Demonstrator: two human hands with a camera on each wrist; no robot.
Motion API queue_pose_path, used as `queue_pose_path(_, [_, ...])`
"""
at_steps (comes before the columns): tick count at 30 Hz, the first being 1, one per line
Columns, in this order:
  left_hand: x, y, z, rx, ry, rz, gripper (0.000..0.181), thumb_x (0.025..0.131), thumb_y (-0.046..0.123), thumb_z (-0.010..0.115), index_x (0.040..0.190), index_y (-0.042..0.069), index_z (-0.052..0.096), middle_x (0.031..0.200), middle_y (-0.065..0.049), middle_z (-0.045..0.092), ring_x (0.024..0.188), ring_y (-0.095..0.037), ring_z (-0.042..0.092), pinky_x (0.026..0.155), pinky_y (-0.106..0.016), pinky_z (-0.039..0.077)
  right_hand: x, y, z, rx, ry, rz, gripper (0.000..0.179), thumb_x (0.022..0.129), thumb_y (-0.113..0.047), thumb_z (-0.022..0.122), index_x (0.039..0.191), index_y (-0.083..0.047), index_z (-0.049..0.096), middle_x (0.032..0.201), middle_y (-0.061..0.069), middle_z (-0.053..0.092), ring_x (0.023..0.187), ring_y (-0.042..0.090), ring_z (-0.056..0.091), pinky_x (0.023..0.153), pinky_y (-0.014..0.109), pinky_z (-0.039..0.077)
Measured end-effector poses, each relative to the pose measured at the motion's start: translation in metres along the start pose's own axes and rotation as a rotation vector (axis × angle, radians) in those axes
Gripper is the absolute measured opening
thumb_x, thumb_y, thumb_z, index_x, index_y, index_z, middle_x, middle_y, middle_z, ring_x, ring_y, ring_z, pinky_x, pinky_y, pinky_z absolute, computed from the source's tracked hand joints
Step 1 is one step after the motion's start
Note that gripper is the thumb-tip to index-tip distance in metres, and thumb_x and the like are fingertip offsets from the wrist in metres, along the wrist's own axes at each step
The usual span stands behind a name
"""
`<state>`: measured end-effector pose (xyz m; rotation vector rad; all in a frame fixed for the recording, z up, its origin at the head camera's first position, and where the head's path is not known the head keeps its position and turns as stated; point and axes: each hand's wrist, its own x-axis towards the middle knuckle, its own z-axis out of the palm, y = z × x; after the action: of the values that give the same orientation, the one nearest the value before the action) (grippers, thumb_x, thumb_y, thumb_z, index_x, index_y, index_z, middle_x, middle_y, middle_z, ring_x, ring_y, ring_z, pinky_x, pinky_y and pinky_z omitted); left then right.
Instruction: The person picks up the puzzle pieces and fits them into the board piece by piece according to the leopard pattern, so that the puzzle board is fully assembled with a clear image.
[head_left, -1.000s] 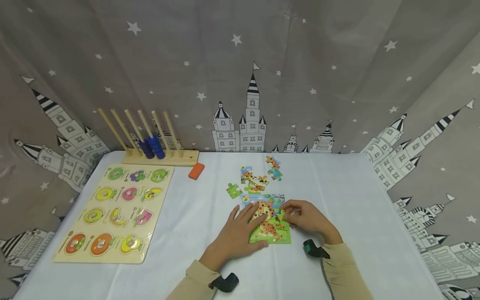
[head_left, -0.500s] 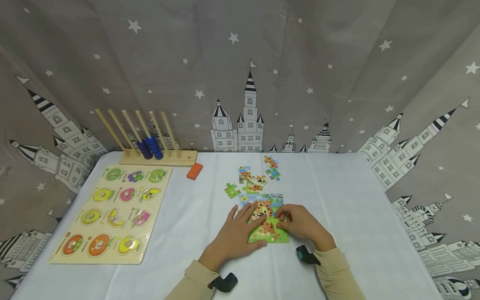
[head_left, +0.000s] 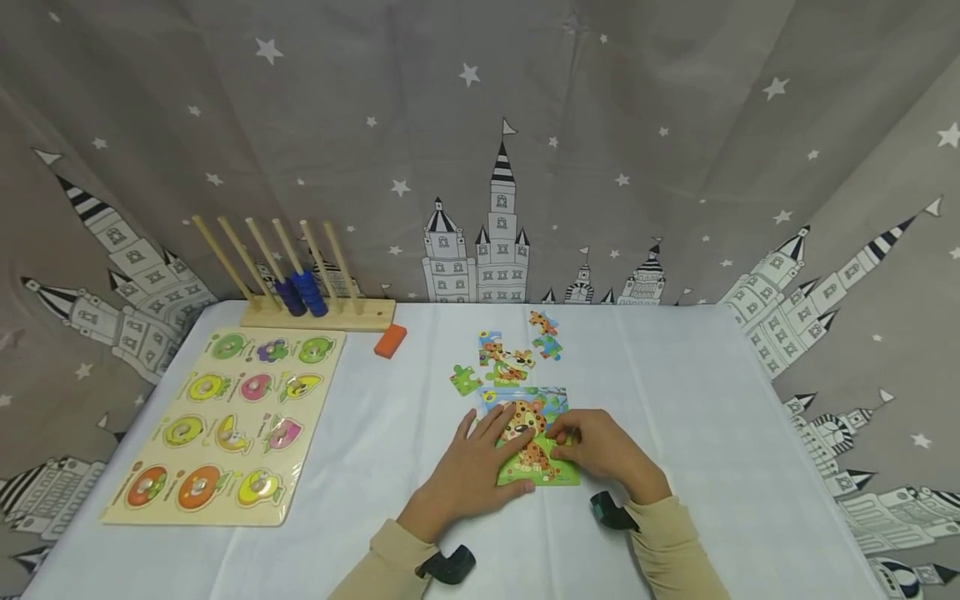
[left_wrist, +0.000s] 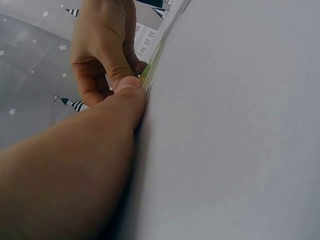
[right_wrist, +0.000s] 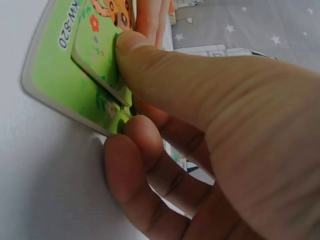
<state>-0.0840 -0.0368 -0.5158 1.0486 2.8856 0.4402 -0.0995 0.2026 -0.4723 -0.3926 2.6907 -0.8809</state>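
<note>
A jigsaw puzzle board (head_left: 558, 402) with a spotted leopard picture lies on the white table. My left hand (head_left: 468, 471) rests on its left half, fingers spread. From the right, my right hand (head_left: 603, 446) reaches over the board with curled fingers and pinches a green puzzle piece (right_wrist: 102, 62). In the right wrist view the thumb (right_wrist: 132, 47) lies on that piece, whose lower edge stands a little proud of the board, with fingertips close at the board's edge. The left wrist view shows both hands meeting at the board's edge (left_wrist: 151, 70).
Loose puzzle pieces lie beyond the board: a green one (head_left: 466, 380), a joined leopard group (head_left: 510, 367) and another pair (head_left: 546, 346). An orange block (head_left: 390, 342) lies farther left. A wooden peg stand (head_left: 375, 315) with blue rings and a fruit puzzle board (head_left: 217, 492) occupy the left side.
My right hand has shifted left and slightly inward over the board, carrying the green puzzle piece from near the right edge. The left hand has stayed in place on the board.
</note>
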Motion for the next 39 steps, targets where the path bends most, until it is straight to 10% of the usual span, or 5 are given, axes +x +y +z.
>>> queue_pose_path(39, [0.0, 0.011, -0.001, 0.034, 0.023, -0.028, 0.072, 0.097, 0.071, 0.044, 0.159, 0.035, 0.037, 0.169, -0.012, 0.026, 0.158, -0.033, 0.023, 0.122, -0.066, 0.022, 0.001, -0.02, 0.002, -0.16, 0.06, 0.113, 0.015, 0.08, -0.018, 0.087, 0.093, -0.014, 0.079, 0.089, -0.004, 0.073, 0.073, 0.008, 0.056, 0.071, 0.03, 0.052])
